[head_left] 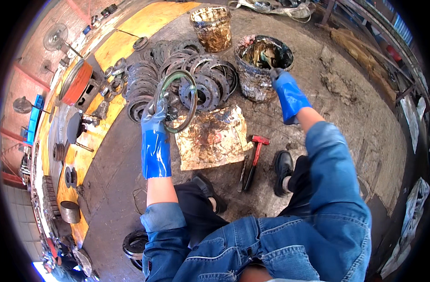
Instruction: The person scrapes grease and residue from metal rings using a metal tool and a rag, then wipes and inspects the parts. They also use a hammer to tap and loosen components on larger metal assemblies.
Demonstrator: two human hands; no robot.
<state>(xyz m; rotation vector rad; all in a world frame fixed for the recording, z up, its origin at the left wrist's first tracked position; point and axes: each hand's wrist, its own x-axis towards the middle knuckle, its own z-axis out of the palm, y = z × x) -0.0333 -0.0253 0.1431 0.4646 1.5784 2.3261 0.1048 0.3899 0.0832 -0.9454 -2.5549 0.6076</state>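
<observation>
My left hand (154, 116), in a blue rubber glove, is closed around the near-left side of a large metal ring (194, 96). The ring is tilted up in front of a pile of dark flanged rings (201, 89). At the right rim of a grimy bucket (256, 84), my gloved right hand (281, 79) grips a thin-handled tool (265, 59). The tool reaches down into the bucket, among dark greasy contents, and its kind is unclear. Beneath the held ring, a stained, crumpled sheet (211, 143) lies on the floor.
A red-headed hammer (256, 157) lies between the sheet and my right shoe (284, 169). Beyond the bucket stands a second grease-smeared bucket (211, 30). Loose rings and metal parts line a yellow strip (95, 145) at left. Near my left elbow sits another dark ring (135, 244).
</observation>
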